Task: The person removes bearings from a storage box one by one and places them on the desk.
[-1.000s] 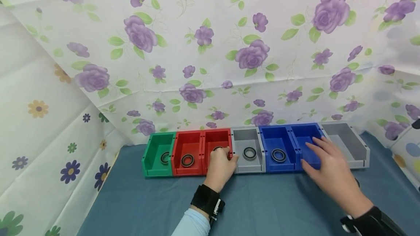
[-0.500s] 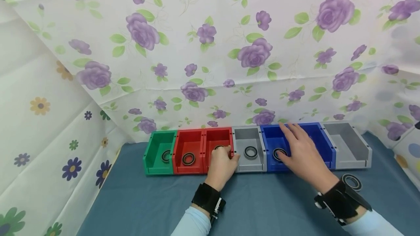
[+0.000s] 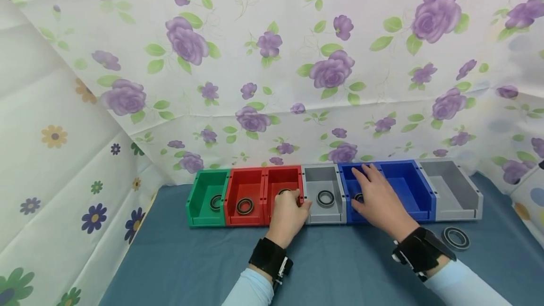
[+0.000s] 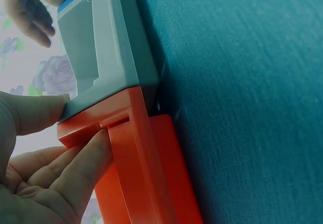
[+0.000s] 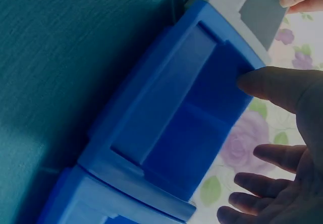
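Floral sheet point(image 3: 272, 79) rises behind the middle grey bin point(image 3: 320, 178), my reference; blue cloth point(image 3: 331, 268) lies beneath and in front of it. Left of the reference, in order outward: inner red bin point(image 3: 284, 177), outer red bin point(image 3: 244, 184), green bin point(image 3: 206, 188). Right of it, likewise: inner blue bin point(image 5: 166, 100), outer blue bin point(image 3: 401, 185), end grey bin point(image 3: 446, 185). My left hand point(image 3: 287, 216), at the reference's left side, pinches the two adjoining walls there, thumb on the grey, fingers inside the inner red bin. My right hand point(image 3: 382, 204), just right of the reference, hangs over the inner blue bin with fingers spread, holding nothing; whether its thumb touches the rim I cannot tell. Smallest items, dark rings: a central ring point(image 3: 325, 191) sits inside the reference; a loose ring point(image 3: 455, 228) lies on the cloth, well to its right.
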`<state>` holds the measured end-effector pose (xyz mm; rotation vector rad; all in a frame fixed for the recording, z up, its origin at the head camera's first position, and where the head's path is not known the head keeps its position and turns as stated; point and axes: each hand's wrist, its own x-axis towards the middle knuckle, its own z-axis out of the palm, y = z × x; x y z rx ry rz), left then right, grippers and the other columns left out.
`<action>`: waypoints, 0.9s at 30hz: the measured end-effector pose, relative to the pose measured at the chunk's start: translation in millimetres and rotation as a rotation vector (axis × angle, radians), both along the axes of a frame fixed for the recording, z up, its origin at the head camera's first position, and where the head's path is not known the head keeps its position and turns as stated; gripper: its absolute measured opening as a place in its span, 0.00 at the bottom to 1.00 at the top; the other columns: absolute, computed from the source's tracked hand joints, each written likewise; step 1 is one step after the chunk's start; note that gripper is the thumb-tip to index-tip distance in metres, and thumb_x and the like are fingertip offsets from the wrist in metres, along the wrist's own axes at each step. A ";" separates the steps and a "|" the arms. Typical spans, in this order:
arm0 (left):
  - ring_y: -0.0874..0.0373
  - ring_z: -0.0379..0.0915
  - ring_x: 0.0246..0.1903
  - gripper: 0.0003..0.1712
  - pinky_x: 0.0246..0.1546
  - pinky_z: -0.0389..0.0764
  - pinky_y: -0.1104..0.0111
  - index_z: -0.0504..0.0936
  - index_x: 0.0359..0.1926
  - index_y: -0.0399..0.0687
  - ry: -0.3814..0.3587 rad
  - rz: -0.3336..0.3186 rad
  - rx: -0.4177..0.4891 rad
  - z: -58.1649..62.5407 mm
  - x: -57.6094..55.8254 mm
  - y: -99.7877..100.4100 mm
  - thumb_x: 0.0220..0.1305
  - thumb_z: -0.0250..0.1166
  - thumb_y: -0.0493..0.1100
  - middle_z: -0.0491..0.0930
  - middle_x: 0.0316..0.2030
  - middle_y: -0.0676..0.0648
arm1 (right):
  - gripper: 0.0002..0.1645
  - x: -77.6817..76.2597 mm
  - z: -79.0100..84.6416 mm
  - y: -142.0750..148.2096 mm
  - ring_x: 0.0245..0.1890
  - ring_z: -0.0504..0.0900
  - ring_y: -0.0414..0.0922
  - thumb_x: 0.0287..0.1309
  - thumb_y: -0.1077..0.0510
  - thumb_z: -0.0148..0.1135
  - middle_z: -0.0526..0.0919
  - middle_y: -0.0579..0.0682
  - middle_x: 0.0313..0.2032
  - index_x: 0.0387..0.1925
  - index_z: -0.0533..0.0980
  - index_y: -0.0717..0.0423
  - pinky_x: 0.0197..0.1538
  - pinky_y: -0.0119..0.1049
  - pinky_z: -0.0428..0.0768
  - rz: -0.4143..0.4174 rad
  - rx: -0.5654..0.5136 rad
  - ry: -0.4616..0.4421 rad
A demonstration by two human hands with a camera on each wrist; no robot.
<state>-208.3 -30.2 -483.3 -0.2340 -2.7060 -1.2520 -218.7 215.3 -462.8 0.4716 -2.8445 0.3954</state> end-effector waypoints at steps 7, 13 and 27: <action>0.65 0.68 0.22 0.24 0.16 0.70 0.71 0.78 0.52 0.38 0.007 -0.007 0.003 -0.7 -0.7 0.4 0.57 0.66 0.48 0.74 0.25 0.54 | 0.46 -1.6 -7.8 -1.7 0.65 0.51 0.62 0.49 0.49 0.67 0.57 0.66 0.65 0.67 0.59 0.60 0.59 0.60 0.57 -0.037 0.009 -0.127; 0.65 0.68 0.21 0.24 0.15 0.69 0.71 0.78 0.52 0.38 0.013 -0.003 0.003 -0.7 -0.8 1.3 0.57 0.66 0.47 0.73 0.23 0.55 | 0.44 -5.2 -13.8 -3.5 0.63 0.55 0.62 0.49 0.50 0.68 0.59 0.66 0.63 0.64 0.62 0.62 0.57 0.60 0.60 -0.046 0.044 -0.163; 0.66 0.70 0.24 0.25 0.17 0.72 0.72 0.78 0.53 0.40 -0.003 0.002 0.009 -2.3 -1.4 -0.5 0.57 0.66 0.49 0.75 0.26 0.54 | 0.38 -10.1 -22.1 -13.8 0.57 0.64 0.65 0.51 0.56 0.65 0.65 0.71 0.57 0.60 0.63 0.70 0.53 0.57 0.67 -0.107 0.000 -0.257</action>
